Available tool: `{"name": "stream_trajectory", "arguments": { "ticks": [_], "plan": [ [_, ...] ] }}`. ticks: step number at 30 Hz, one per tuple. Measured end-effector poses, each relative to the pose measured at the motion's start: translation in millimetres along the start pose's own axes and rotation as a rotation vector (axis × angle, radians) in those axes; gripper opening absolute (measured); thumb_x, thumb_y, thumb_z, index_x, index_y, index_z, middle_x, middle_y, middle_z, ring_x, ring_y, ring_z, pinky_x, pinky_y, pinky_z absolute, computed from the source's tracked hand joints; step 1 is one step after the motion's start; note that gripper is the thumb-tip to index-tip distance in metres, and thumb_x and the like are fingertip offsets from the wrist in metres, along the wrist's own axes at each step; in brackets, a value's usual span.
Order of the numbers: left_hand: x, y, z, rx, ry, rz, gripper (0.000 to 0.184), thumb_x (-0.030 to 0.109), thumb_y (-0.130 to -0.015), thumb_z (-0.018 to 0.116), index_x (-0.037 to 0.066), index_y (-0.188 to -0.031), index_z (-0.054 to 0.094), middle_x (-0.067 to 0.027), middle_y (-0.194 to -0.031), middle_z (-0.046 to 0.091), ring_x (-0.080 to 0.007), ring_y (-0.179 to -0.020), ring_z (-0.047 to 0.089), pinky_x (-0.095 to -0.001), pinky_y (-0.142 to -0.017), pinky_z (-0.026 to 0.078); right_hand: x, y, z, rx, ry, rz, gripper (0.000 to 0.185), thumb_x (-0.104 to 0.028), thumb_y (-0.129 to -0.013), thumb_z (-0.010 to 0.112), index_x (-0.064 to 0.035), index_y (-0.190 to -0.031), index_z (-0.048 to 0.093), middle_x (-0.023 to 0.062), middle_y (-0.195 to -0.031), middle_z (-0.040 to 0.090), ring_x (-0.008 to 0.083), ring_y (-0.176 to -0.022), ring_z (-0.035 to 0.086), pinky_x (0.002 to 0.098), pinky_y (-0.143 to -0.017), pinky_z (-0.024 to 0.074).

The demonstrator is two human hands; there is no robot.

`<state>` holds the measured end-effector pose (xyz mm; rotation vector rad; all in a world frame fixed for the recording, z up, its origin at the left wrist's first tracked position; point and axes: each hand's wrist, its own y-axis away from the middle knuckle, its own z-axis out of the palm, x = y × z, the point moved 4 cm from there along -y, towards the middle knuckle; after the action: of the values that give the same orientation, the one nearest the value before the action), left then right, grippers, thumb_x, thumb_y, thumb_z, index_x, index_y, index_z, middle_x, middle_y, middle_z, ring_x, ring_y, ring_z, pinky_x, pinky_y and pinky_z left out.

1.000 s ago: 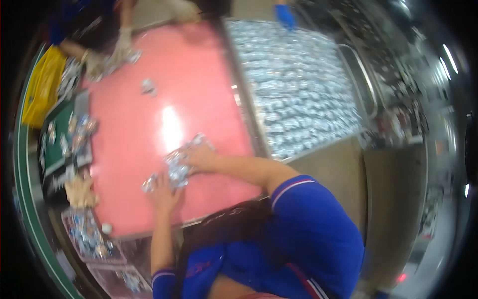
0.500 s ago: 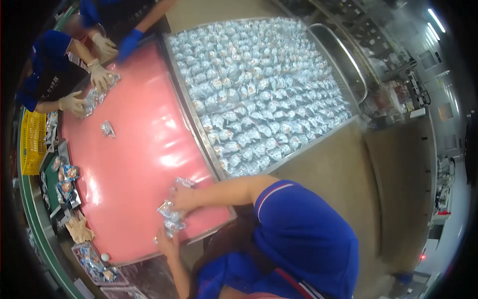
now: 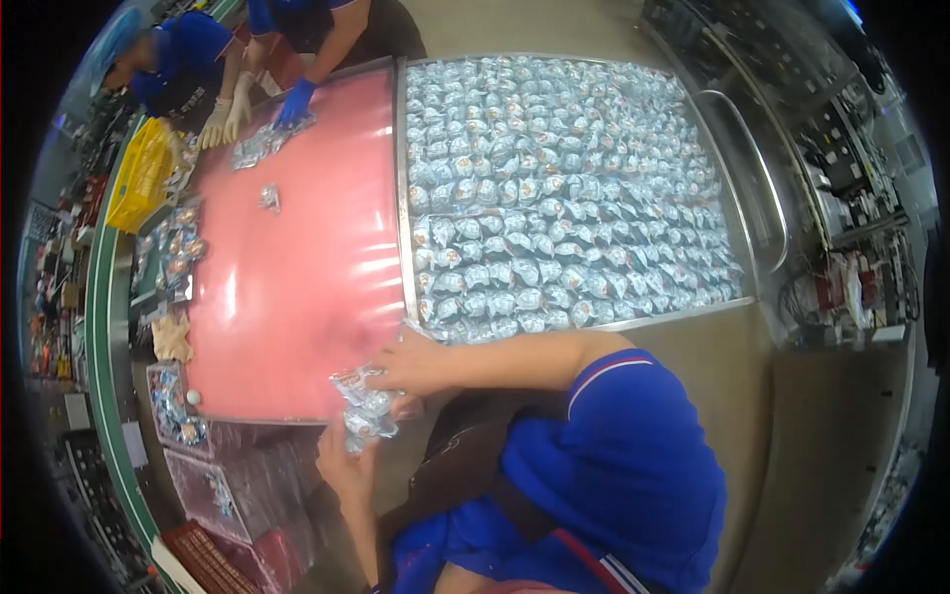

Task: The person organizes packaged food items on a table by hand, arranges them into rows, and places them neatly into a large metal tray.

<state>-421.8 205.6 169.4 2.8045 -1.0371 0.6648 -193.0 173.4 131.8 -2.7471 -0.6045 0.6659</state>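
My right hand [image 3: 411, 363] is closed round the upper part of a small row of shiny silver plastic packets [image 3: 376, 404]. My left hand [image 3: 344, 457] grips the lower end of the same row. The packets are held at the near edge of the pink tabletop [image 3: 297, 287], close to my body. What is inside the packets I cannot make out. To the right of the table lies a large metal-rimmed tray [image 3: 405, 198] filled with rows of similar silver packets [image 3: 564, 213].
Two co-workers stand at the far end, gloved hands [image 3: 237, 104] and a blue glove [image 3: 295, 104] near more packets [image 3: 259, 147]. One loose packet [image 3: 270, 198] lies mid-table. Left are a yellow basket [image 3: 142, 178], a tan glove [image 3: 172, 338] and a white ball [image 3: 193, 397].
My view has turned, shifting the scene. Both my hands have brought the packets from over the pink tabletop to its near edge. The co-worker's blue-gloved hand now rests by the far packets.
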Motion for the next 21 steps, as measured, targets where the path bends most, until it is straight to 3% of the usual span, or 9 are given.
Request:
{"name": "stream_trajectory", "arguments": {
  "ticks": [3,8,16,21],
  "plan": [
    [35.8,50.4,8.5,0.022,-0.002,-0.022,0.069,0.036,-0.074,0.080,0.006,-0.132,0.058,-0.0163,-0.119,0.063,-0.0370,-0.110,0.059,-0.0466,-0.088,0.048,-30.4,48.4,-8.9,-0.124,-0.027,0.048,0.060,-0.066,-0.076,0.064,-0.0229,-0.118,0.063,0.0069,-0.107,0.060,0.0272,-0.098,0.059,0.0467,-0.077,0.0433],
    [86.9,152.7,57.7,0.058,0.019,-0.097,0.070,0.035,-0.072,0.081,0.007,-0.132,0.059,-0.0144,-0.119,0.064,-0.0332,-0.110,0.060,-0.0442,-0.084,0.048,-77.5,146.5,0.3,-0.121,-0.018,-0.030,0.064,-0.069,-0.074,0.063,-0.0240,-0.119,0.064,0.0058,-0.097,0.061,0.0276,-0.093,0.060,0.0458,-0.069,0.0445],
    [185.8,298.5,118.3,0.094,0.355,-0.389,0.067,0.023,-0.071,0.084,0.003,-0.130,0.059,-0.0179,-0.112,0.064,-0.0377,-0.101,0.061,-0.0452,-0.085,0.050,-137.3,272.9,-17.6,-0.321,-0.122,-0.112,0.063,-0.068,-0.075,0.064,-0.0231,-0.119,0.065,0.0065,-0.098,0.060,0.0268,-0.093,0.060,0.0468,-0.070,0.0462],
    [223.3,310.4,111.7,0.089,0.134,-0.325,0.074,0.030,-0.069,0.084,0.004,-0.133,0.057,-0.0164,-0.114,0.064,-0.0361,-0.105,0.060,-0.0439,-0.082,0.049,-139.7,305.0,-23.4,-0.272,-0.162,-0.156,0.063,-0.067,-0.076,0.064,-0.0222,-0.120,0.064,0.0060,-0.099,0.060,0.0266,-0.094,0.060,0.0465,-0.071,0.0466]
  ]
}}
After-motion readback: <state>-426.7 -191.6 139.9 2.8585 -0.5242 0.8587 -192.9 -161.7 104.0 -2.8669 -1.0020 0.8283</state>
